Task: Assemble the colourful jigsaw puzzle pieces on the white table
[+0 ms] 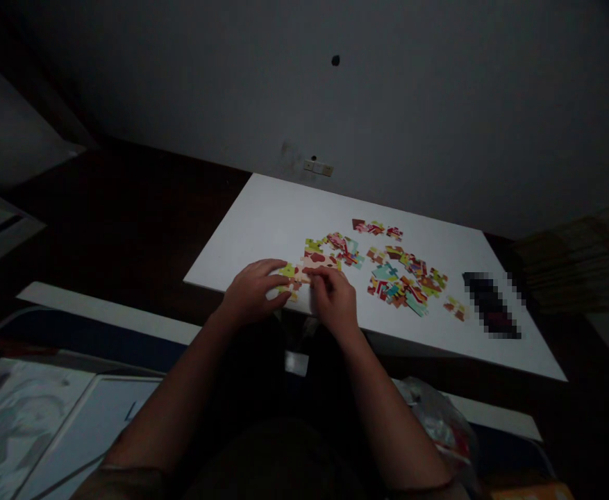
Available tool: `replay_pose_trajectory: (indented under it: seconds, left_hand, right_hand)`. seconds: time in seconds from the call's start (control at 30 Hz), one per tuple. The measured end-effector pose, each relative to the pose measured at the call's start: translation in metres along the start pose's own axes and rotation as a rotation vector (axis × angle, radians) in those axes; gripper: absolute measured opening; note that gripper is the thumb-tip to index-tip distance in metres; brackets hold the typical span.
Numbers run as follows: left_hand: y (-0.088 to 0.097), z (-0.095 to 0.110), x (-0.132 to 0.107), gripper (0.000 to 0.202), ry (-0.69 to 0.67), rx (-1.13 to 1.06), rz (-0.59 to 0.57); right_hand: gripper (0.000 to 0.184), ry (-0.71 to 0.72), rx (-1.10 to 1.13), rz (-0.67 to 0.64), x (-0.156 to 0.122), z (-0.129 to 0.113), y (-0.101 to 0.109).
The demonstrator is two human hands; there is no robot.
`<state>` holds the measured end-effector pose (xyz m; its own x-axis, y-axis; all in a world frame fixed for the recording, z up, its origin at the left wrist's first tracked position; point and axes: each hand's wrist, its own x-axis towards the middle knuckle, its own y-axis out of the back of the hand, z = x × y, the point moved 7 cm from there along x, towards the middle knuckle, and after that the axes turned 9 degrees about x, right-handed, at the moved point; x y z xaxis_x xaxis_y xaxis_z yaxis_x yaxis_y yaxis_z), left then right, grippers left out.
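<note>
Left hand (255, 286): my fingers spread.
Right hand (335, 297): fingertips gathered; whether they pinch anything, I cannot tell.
Puzzle (319, 260): between my hands; probably light, stiff card, best held by edges.

Dim grey light, deep shadows

No legible text or numbers

On the surface (273, 215), the puzzle (321, 261) lies near the front edge, loose pieces (398, 289) right of it, a blurred object (491, 305) farther right; behind, the wall (205, 90).
</note>
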<state>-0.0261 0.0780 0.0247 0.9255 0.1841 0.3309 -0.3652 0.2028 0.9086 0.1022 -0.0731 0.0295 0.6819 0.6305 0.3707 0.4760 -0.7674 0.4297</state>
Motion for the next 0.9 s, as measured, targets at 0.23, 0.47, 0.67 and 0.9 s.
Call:
replay_pose_trajectory:
  seconds: [0.23, 0.47, 0.67, 0.9]
  left_hand:
    - [-0.006, 0.004, -0.004, 0.030, -0.011, 0.023, 0.002]
    - [0.000, 0.007, -0.008, 0.032, 0.034, -0.016, 0.040]
    - [-0.002, 0.013, -0.010, 0.037, 0.048, 0.002, 0.014]
    - [-0.001, 0.021, -0.008, 0.038, 0.087, 0.076, -0.047]
  right_hand:
    - [0.034, 0.094, -0.185, -0.160, -0.004, 0.008, 0.027]
    - [0.030, 0.105, -0.266, -0.215, -0.008, 0.013, 0.021]
    - [0.029, 0.096, -0.296, -0.216, -0.008, 0.014, 0.020]
    - [0.029, 0.084, -0.339, -0.220, -0.008, 0.009, 0.020]
